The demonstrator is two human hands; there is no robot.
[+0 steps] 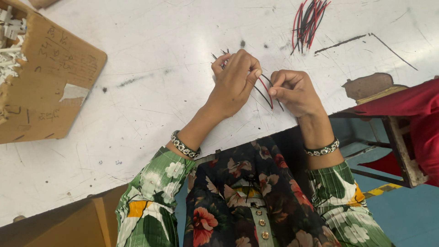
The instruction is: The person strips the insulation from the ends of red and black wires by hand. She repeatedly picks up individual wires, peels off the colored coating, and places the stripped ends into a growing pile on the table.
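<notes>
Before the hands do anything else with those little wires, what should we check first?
1. Left hand grips the bunch of red and black wires: ok.
2. Right hand pinches the same wires: ok.
3. Wire ends lined up evenly: cannot tell, fingers hide them.
4. Spare wire pile lies apart on the white table, beyond the hands: ok.
5. Cardboard box of white parts sits clear of the hands: ok.
</notes>
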